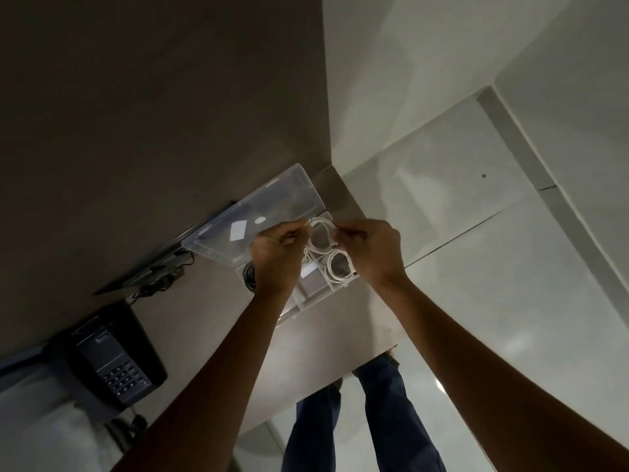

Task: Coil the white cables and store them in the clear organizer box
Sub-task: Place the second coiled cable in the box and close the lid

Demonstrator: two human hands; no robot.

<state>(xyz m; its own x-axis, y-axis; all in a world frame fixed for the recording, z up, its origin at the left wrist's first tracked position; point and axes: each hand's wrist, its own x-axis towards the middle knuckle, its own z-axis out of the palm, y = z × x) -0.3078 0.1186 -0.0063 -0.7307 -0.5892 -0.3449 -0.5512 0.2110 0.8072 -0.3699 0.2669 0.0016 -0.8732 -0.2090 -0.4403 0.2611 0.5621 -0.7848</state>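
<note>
I see left hand (277, 248) grip pinching a coiled white cable (321, 235) | right hand (369, 248) grip pinching its other side | cable just above the open clear box (308, 294) on the table (326, 338) | second coil (338, 267) in a compartment

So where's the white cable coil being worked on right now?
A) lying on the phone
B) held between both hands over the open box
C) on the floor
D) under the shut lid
B: left hand and right hand pinch the cable coil above the organizer box, lid open.
</note>
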